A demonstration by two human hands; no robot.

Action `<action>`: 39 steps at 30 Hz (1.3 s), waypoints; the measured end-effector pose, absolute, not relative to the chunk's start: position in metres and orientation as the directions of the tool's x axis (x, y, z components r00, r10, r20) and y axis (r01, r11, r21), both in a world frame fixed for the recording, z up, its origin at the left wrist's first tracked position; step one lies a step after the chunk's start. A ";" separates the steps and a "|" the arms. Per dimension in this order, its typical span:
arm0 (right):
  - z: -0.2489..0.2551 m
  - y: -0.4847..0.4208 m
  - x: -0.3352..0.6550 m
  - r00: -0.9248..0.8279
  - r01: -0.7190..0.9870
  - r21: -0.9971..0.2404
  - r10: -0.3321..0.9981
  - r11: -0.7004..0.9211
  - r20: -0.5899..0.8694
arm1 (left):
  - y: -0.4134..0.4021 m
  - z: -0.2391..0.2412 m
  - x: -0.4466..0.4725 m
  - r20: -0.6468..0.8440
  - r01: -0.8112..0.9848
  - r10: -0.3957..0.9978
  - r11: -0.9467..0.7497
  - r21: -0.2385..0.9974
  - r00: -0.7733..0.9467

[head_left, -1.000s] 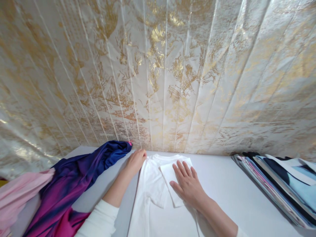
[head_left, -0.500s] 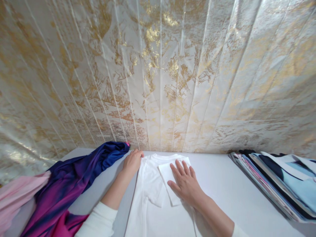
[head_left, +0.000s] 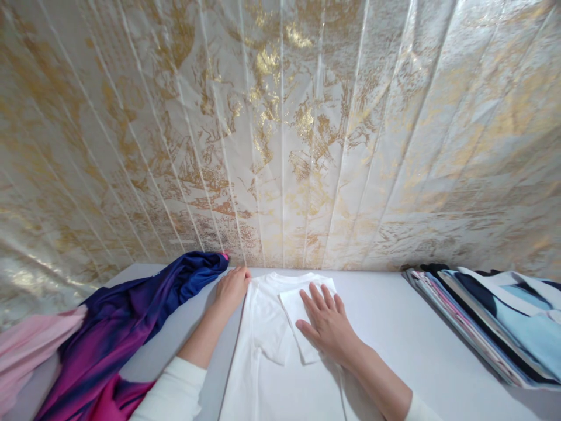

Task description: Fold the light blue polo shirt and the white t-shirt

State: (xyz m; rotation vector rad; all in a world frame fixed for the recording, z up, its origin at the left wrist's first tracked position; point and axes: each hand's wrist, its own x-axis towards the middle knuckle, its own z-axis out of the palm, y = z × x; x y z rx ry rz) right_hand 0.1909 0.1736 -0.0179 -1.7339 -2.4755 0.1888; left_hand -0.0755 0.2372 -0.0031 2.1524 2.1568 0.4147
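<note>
A white T-shirt (head_left: 267, 356) lies flat on the white table (head_left: 394, 339), its sides and sleeves folded inward. My right hand (head_left: 326, 324) rests flat on the folded right sleeve, fingers stretched out and spread. My left hand (head_left: 231, 287) sits at the shirt's upper left shoulder edge, fingers curled down onto the fabric near the collar; whether it grips the cloth is hidden.
A blue and magenta garment (head_left: 123, 327) is heaped at the left, with pink cloth (head_left: 26, 351) beside it. A stack of folded clothes (head_left: 495, 327) lies at the right. A white and gold curtain (head_left: 280, 128) hangs right behind the table.
Both hands keep their places on the shirt; only the view has shifted slightly, so everything sits a little further left.
</note>
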 end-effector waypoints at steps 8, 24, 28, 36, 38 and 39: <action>-0.023 0.172 0.187 -0.340 0.926 -0.164 0.940 0.341 0.033 | 0.218 0.021 -0.027 0.247 0.933 0.959 -0.207 0.294 0.135; -0.031 0.277 0.268 -0.357 0.813 -0.355 0.877 0.462 0.322 | 0.159 -0.001 0.057 0.068 0.648 0.717 -0.663 0.375 0.694; -0.032 0.286 0.267 -0.341 0.835 -0.339 0.891 0.434 0.302 | 0.157 -0.001 0.058 0.043 0.672 0.728 -0.652 0.352 0.684; -0.030 0.286 0.276 -0.347 0.845 -0.327 0.899 0.423 0.267 | 0.165 0.001 0.051 0.122 0.791 0.847 -0.527 0.310 0.517; -0.030 0.286 0.276 -0.359 0.837 -0.333 0.895 0.435 0.266 | 0.173 0.003 0.045 0.166 0.886 0.924 -0.377 0.269 0.343; -0.031 0.286 0.276 -0.364 0.833 -0.336 0.893 0.440 0.266 | 0.177 0.005 0.041 0.182 0.920 0.947 -0.304 0.248 0.265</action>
